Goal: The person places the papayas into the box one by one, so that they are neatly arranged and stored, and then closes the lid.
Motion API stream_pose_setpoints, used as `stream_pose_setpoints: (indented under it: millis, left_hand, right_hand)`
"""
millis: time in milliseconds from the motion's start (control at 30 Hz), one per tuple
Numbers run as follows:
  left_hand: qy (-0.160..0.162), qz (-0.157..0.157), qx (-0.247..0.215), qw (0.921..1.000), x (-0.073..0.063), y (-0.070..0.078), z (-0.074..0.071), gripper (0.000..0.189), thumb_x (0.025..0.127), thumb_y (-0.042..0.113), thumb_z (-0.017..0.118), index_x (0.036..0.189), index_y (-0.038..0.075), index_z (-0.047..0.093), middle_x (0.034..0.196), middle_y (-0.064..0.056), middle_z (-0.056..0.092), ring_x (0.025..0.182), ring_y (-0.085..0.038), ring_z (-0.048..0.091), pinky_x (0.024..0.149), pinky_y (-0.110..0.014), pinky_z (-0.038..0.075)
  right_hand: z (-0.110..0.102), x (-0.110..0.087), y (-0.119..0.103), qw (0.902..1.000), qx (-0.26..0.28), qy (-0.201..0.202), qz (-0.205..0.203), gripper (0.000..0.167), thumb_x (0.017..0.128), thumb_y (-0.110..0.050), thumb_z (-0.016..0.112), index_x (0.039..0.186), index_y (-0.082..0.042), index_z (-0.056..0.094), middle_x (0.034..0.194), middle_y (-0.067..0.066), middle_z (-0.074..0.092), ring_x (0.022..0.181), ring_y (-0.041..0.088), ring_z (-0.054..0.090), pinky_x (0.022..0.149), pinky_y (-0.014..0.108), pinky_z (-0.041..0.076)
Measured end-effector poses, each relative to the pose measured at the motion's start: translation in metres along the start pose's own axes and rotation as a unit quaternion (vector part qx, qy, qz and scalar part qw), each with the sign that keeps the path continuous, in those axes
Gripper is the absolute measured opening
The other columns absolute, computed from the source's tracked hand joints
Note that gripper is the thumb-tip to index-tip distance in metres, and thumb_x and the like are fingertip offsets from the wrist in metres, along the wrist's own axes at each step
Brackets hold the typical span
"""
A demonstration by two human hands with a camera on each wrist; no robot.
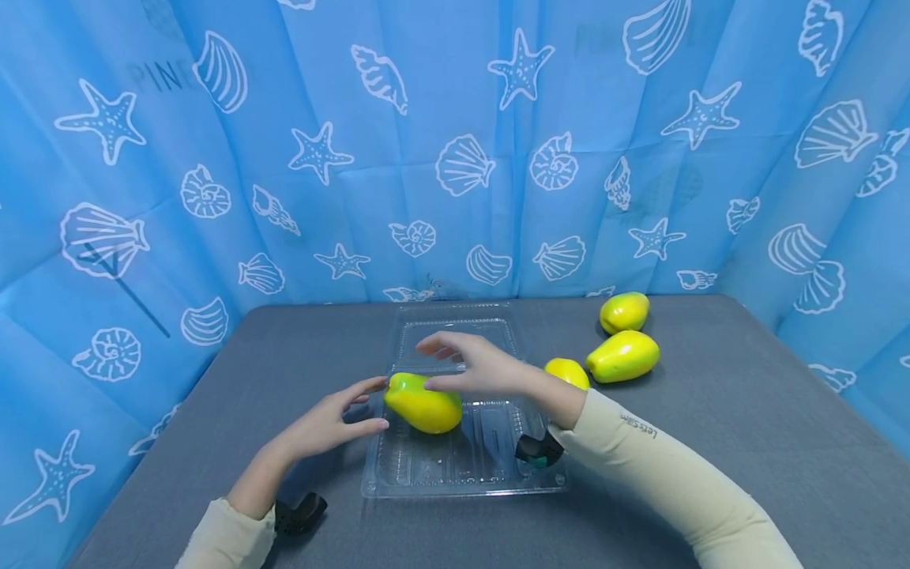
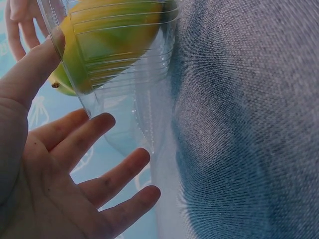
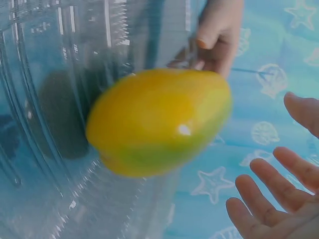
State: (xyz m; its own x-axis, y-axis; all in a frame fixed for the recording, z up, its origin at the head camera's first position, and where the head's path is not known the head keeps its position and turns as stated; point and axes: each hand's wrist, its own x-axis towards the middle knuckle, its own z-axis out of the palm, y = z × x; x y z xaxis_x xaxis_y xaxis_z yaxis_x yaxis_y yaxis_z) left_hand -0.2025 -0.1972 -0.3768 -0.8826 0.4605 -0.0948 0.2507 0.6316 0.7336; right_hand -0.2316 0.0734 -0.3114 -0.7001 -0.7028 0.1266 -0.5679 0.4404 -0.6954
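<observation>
A yellow-green papaya (image 1: 426,407) is at the left side of a clear plastic clamshell container (image 1: 465,488), its stem end pointing left toward the left hand. In the left wrist view much of the papaya (image 2: 117,42) shows through the ribbed wall, with its stem end past the rim. The left hand (image 1: 330,423) is beside the container's left edge, fingers spread and thumb apart, gripping nothing. Above the papaya's right end hovers the right hand (image 1: 472,363), its fingers loosely extended. The right wrist view shows a gap between these right fingers (image 3: 266,214) and the papaya.
The container's lid (image 1: 458,324) lies folded back behind it. Three more papayas rest to the right: one (image 1: 569,371) partly behind the right forearm, another (image 1: 626,357) farther right, the third (image 1: 626,312) near the table's back edge. A blue shell-patterned curtain (image 1: 455,158) hangs behind the grey table (image 1: 306,340).
</observation>
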Motion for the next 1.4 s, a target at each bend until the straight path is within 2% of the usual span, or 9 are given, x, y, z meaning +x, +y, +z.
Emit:
stream_pose_setpoints:
  millis: [233, 600, 833, 1000, 1133, 1267, 1400]
  left_hand:
    - [0.003, -0.004, 0.007, 1.0, 0.001, 0.0, 0.0, 0.064, 0.091, 0.036, 0.059, 0.145, 0.015, 0.032, 0.15, -0.013, 0.035, 0.132, -0.042, 0.038, 0.105, -0.065, 0.031]
    - [0.006, -0.002, 0.01, 0.9999, -0.001, 0.001, 0.0, 0.065, 0.09, 0.036, 0.059, 0.145, 0.016, 0.032, 0.15, -0.012, 0.035, 0.132, -0.041, 0.039, 0.105, -0.064, 0.031]
    - [0.007, 0.001, 0.011, 0.9999, -0.001, 0.001, 0.001, 0.065, 0.09, 0.037, 0.059, 0.146, 0.016, 0.032, 0.15, -0.012, 0.035, 0.132, -0.041, 0.039, 0.105, -0.063, 0.031]
    - [0.006, 0.005, 0.01, 0.9999, -0.001, 0.0, 0.001, 0.065, 0.091, 0.036, 0.059, 0.146, 0.015, 0.031, 0.15, -0.013, 0.035, 0.132, -0.042, 0.038, 0.105, -0.064, 0.031]
    - [0.005, 0.005, 0.009, 0.9999, -0.001, 0.0, 0.0, 0.065, 0.091, 0.036, 0.059, 0.146, 0.015, 0.031, 0.15, -0.013, 0.034, 0.132, -0.042, 0.038, 0.105, -0.063, 0.031]
    - [0.005, 0.006, 0.007, 0.9999, -0.001, 0.0, 0.001, 0.066, 0.091, 0.037, 0.059, 0.146, 0.014, 0.031, 0.15, -0.013, 0.034, 0.132, -0.042, 0.038, 0.105, -0.063, 0.031]
    - [0.004, 0.007, 0.004, 1.0, -0.001, 0.0, 0.001, 0.065, 0.091, 0.036, 0.059, 0.146, 0.015, 0.031, 0.151, -0.013, 0.034, 0.133, -0.043, 0.037, 0.106, -0.063, 0.031]
  right_hand:
    - [-0.021, -0.02, 0.003, 0.9998, 0.002, 0.02, -0.004, 0.046, 0.086, -0.022, 0.066, 0.128, -0.008, 0.053, 0.132, 0.008, 0.056, 0.121, 0.024, 0.054, 0.104, 0.041, 0.045]
    - [-0.045, -0.057, 0.022, 0.9981, -0.006, 0.057, 0.023, 0.042, 0.087, -0.023, 0.066, 0.125, -0.007, 0.055, 0.127, 0.011, 0.059, 0.116, 0.028, 0.056, 0.101, 0.049, 0.045]
    - [-0.062, -0.08, 0.04, 0.9961, -0.016, 0.079, 0.038, 0.043, 0.084, -0.023, 0.069, 0.123, -0.01, 0.057, 0.125, 0.008, 0.06, 0.117, 0.029, 0.055, 0.101, 0.05, 0.044]
    - [-0.075, -0.097, 0.056, 0.9968, -0.025, 0.07, 0.03, 0.044, 0.084, -0.02, 0.07, 0.124, -0.007, 0.056, 0.127, 0.01, 0.059, 0.118, 0.034, 0.053, 0.101, 0.051, 0.043]
    - [-0.084, -0.108, 0.07, 0.9965, -0.045, 0.054, 0.045, 0.049, 0.083, -0.023, 0.071, 0.126, -0.006, 0.054, 0.129, 0.013, 0.058, 0.119, 0.037, 0.051, 0.101, 0.055, 0.042]
    - [-0.09, -0.117, 0.081, 0.997, -0.044, 0.016, 0.061, 0.057, 0.079, -0.024, 0.075, 0.129, -0.007, 0.052, 0.134, 0.014, 0.053, 0.123, 0.039, 0.046, 0.102, 0.062, 0.037]
    - [-0.093, -0.122, 0.09, 0.9976, -0.033, -0.033, 0.052, 0.065, 0.077, -0.021, 0.076, 0.132, -0.005, 0.047, 0.142, 0.019, 0.043, 0.129, 0.042, 0.037, 0.101, 0.069, 0.031]
